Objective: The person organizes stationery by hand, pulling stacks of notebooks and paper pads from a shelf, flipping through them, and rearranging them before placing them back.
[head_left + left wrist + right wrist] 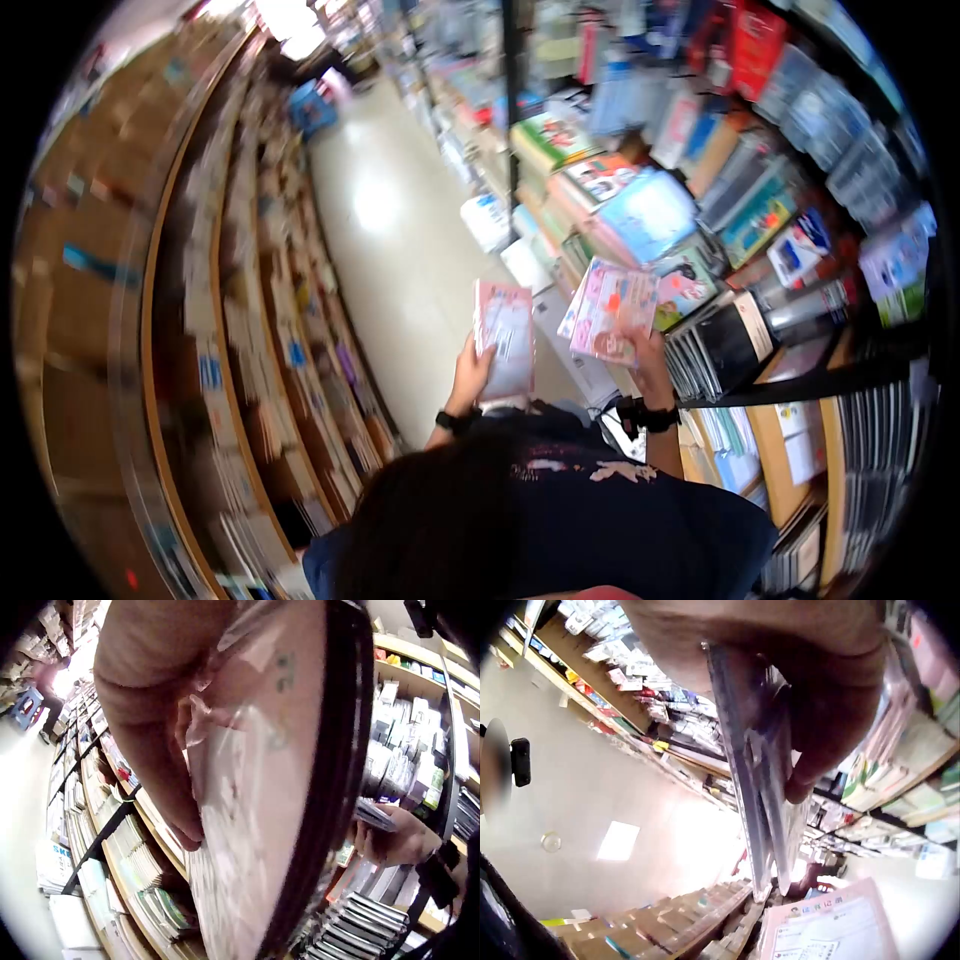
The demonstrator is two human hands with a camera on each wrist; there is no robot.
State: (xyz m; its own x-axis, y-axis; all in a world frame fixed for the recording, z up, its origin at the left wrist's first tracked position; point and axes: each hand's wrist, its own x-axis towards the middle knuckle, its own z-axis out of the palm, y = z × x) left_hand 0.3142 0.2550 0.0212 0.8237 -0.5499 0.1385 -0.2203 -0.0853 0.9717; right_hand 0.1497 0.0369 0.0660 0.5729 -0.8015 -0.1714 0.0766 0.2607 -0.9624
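Observation:
In the head view the left hand (472,375) grips a pink-edged pack (508,345) wrapped in clear plastic, its thumb on the near side. The left wrist view shows this wrapped stack (255,787) edge-on, with the left hand's (161,712) fingers curled at its edge. To the right, apart from it, the right hand (652,365) pinches a few pink patterned booklets (612,310), slightly fanned. Seen from the right wrist, thin plastic-covered booklets (742,772) stand edge-on in the right hand (817,690), and the pink-edged pack (829,922) lies below them.
Shelves of books (270,300) line the left side. On the right, a display (650,215) holds notebooks and packets, with black binders (725,345) near the right hand. A pale aisle floor (385,230) runs between; a person (51,694) and a blue stool (28,706) are at its far end.

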